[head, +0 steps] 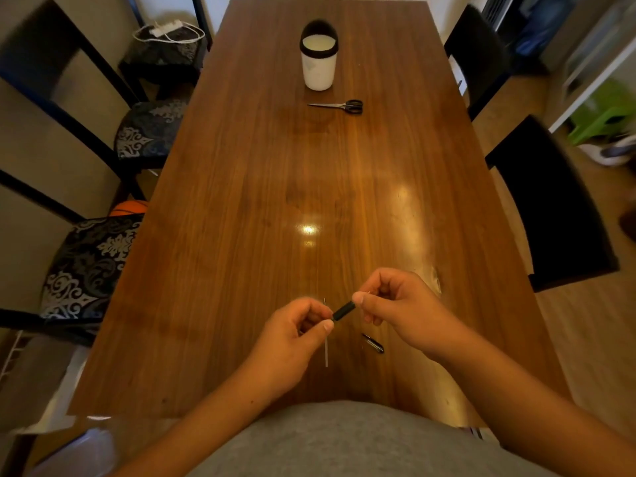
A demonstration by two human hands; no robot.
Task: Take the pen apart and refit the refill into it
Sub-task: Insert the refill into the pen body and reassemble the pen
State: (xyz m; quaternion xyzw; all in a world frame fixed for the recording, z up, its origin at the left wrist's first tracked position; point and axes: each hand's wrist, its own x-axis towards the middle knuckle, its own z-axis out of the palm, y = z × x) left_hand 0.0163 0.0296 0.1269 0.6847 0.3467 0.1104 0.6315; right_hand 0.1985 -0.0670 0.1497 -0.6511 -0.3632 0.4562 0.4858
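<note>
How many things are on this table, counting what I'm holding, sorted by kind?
Pen parts: 3 (black barrel, thin refill, small black piece)
Scissors: 1
White container: 1
Total: 5

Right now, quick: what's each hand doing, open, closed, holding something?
Left hand: closed, pinching one end of the black pen barrel.
Right hand: closed, pinching the other end of the black pen barrel.
</note>
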